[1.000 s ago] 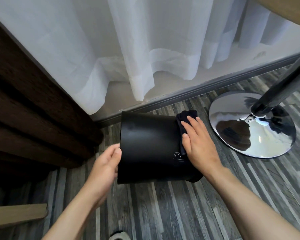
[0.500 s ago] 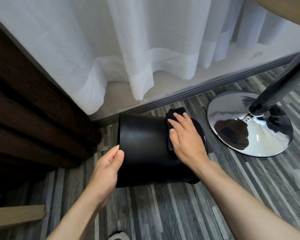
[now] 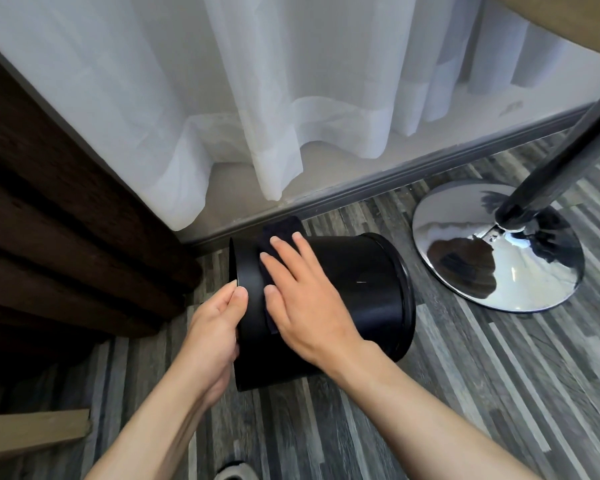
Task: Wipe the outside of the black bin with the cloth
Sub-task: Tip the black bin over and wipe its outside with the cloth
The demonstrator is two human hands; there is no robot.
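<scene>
Cloth [image 3: 280, 233] now nearer bin's [image 3: 361, 289] left end.

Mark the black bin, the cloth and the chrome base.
black bin [image 3: 361, 289], head view: bare side wall.
cloth [image 3: 281, 228], head view: upper end beyond the fingertips.
chrome base [image 3: 534, 282], head view: shiny disc.

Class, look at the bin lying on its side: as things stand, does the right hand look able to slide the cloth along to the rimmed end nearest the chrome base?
Probably yes. The right hand presses the cloth flat on the bin, whose upper side toward that end is bare; the left hand grips the opposite end.
</scene>
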